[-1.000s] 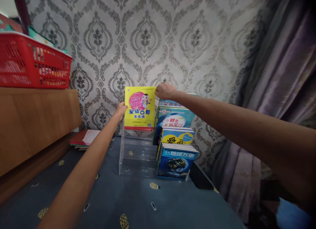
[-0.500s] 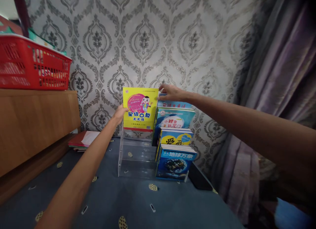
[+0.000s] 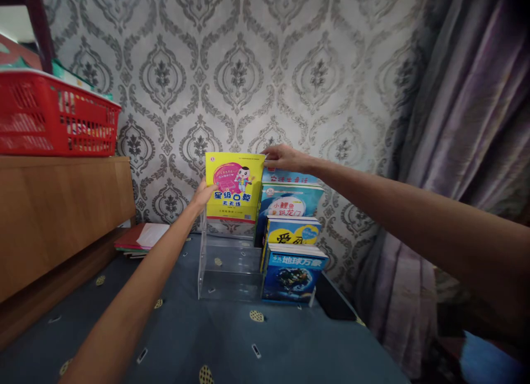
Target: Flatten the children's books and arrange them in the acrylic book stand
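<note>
A yellow workbook with a pink circle and a cartoon figure stands upright at the back left of a clear acrylic book rack. My left hand pinches its left edge, thumb on the front cover. At its top right corner is my right hand, fingers closed on the corner and partly hidden behind it. Right of the workbook, tiered books fill the rack: a light blue book, a teal book, a yellow and blue book and a blue book with an earth picture.
A red basket sits on a wooden cabinet at left. Beside the cabinet lies a stack of books with paper. A dark flat object rests right of the rack. Patterned wallpaper stands behind, and a curtain hangs at right.
The view has tilted up slightly. Both hands stay at the yellow workbook, which has hardly moved against the rack; the right fingers sit slightly farther left on its top corner.
</note>
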